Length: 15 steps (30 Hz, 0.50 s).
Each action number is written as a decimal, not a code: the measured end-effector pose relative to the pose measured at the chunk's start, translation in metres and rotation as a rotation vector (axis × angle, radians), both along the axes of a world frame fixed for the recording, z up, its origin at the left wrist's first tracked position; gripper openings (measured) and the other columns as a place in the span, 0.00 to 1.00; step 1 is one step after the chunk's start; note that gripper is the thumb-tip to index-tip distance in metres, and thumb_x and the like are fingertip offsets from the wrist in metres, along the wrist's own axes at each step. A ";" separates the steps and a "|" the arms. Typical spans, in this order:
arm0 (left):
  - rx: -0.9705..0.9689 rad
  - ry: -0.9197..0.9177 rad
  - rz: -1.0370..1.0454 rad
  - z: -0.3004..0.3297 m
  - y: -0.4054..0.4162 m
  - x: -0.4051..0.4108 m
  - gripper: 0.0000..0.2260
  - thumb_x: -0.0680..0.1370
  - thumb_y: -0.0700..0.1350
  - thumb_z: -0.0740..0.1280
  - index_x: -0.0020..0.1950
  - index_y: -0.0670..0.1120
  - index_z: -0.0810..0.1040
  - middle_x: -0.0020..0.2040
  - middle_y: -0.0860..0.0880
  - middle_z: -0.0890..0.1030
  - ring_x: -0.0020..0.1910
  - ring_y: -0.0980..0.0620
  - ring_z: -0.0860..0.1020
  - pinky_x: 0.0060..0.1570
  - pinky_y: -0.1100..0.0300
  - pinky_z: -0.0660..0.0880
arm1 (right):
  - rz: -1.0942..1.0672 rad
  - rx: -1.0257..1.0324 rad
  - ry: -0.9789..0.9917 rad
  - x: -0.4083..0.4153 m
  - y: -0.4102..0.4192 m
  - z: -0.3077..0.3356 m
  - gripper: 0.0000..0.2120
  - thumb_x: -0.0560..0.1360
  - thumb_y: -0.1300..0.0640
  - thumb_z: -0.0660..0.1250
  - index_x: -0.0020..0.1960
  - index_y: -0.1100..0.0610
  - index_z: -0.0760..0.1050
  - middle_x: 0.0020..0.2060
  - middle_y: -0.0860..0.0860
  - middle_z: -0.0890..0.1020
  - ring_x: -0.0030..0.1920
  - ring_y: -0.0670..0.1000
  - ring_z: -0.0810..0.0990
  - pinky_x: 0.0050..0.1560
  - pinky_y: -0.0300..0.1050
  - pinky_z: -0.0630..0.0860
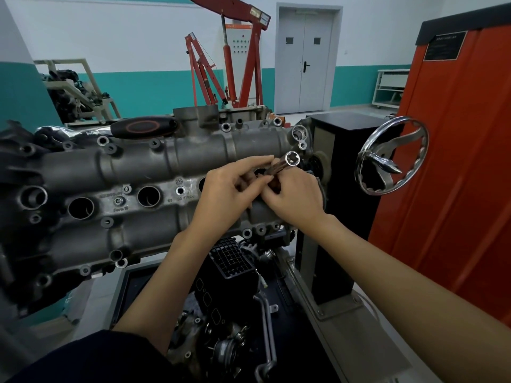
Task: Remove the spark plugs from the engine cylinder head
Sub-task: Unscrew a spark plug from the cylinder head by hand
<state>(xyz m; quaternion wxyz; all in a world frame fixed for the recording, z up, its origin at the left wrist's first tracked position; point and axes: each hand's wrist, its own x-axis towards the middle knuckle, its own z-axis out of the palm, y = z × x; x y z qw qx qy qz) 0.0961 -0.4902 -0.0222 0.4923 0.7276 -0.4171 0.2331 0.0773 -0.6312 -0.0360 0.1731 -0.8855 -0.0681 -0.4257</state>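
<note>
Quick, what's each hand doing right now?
Left hand: fingers pinch the socket.
Right hand: grips the socket's lower end.

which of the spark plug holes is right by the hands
The hole at the right end of the row, partly hidden behind the left hand and right hand. The other holes sit uncovered further left.

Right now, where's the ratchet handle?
Head view, upper left: the ratchet handle lies on top of the cylinder head, along its far edge, away from both hands.
</note>
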 end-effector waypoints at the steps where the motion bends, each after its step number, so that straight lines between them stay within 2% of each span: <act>1: 0.005 -0.003 -0.010 0.000 0.000 0.000 0.15 0.75 0.40 0.69 0.58 0.55 0.78 0.34 0.51 0.78 0.26 0.54 0.74 0.30 0.64 0.74 | 0.004 0.005 -0.004 0.000 0.000 0.001 0.12 0.71 0.49 0.60 0.44 0.57 0.74 0.34 0.44 0.71 0.36 0.49 0.75 0.33 0.41 0.60; 3: 0.000 0.001 -0.031 0.001 0.000 0.001 0.15 0.75 0.39 0.69 0.55 0.59 0.77 0.34 0.55 0.78 0.24 0.57 0.74 0.29 0.67 0.72 | 0.020 0.010 -0.006 -0.001 0.001 0.001 0.10 0.72 0.50 0.61 0.45 0.57 0.72 0.35 0.42 0.69 0.36 0.49 0.74 0.33 0.41 0.61; 6: -0.007 0.031 -0.037 0.001 0.001 0.002 0.13 0.74 0.40 0.71 0.49 0.59 0.78 0.32 0.51 0.79 0.22 0.57 0.73 0.27 0.67 0.71 | 0.014 0.019 0.007 -0.001 0.003 0.002 0.10 0.69 0.48 0.60 0.42 0.54 0.63 0.32 0.42 0.68 0.32 0.49 0.70 0.31 0.42 0.58; 10: -0.015 0.034 -0.007 0.000 -0.001 0.002 0.10 0.73 0.41 0.72 0.49 0.54 0.80 0.31 0.53 0.77 0.23 0.57 0.72 0.28 0.67 0.70 | 0.009 0.007 -0.007 -0.003 0.002 0.002 0.11 0.68 0.46 0.55 0.34 0.52 0.69 0.26 0.44 0.67 0.30 0.49 0.71 0.26 0.37 0.53; 12: -0.010 0.030 0.003 0.000 -0.002 0.001 0.09 0.73 0.41 0.72 0.49 0.54 0.79 0.31 0.53 0.76 0.24 0.54 0.72 0.29 0.64 0.71 | 0.000 0.008 -0.045 -0.003 0.002 0.002 0.13 0.68 0.48 0.55 0.31 0.55 0.70 0.25 0.47 0.71 0.29 0.52 0.71 0.27 0.35 0.51; 15: -0.022 0.024 -0.007 0.001 -0.002 -0.001 0.10 0.73 0.42 0.71 0.47 0.58 0.77 0.33 0.49 0.77 0.27 0.50 0.73 0.29 0.58 0.74 | -0.005 -0.029 -0.004 -0.002 0.001 0.002 0.15 0.69 0.47 0.52 0.34 0.55 0.70 0.27 0.47 0.71 0.30 0.52 0.71 0.27 0.40 0.53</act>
